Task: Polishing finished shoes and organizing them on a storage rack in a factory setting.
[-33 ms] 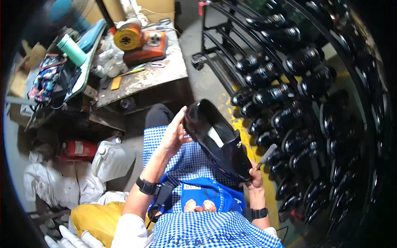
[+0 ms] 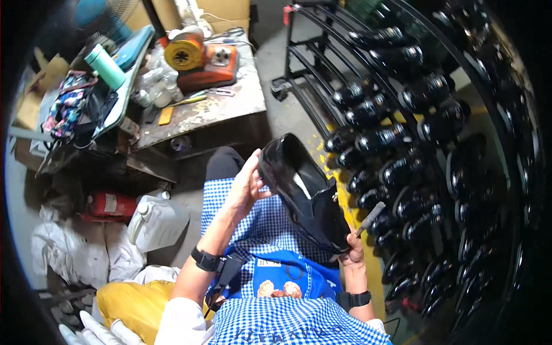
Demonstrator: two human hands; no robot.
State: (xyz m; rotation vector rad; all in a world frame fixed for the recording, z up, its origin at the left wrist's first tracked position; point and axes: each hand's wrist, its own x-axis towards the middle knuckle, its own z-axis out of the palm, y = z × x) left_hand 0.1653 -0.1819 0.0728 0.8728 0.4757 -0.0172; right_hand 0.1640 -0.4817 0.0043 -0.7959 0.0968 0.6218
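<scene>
Two bare hands hold one glossy black leather shoe [image 2: 303,195] tilted above the person's lap, which is covered by a blue-and-white checked apron [image 2: 270,230]: the left hand [image 2: 246,187] lies open-fingered against the shoe's toe end, and the right hand [image 2: 353,248] is closed around its heel end together with a thin grey-tipped brush [image 2: 368,219]. To the right, a black metal rack [image 2: 425,132] carries rows of similar shiny black shoes, while a cluttered wooden workbench [image 2: 213,112] with an orange tool [image 2: 207,66] stands ahead on the left.
</scene>
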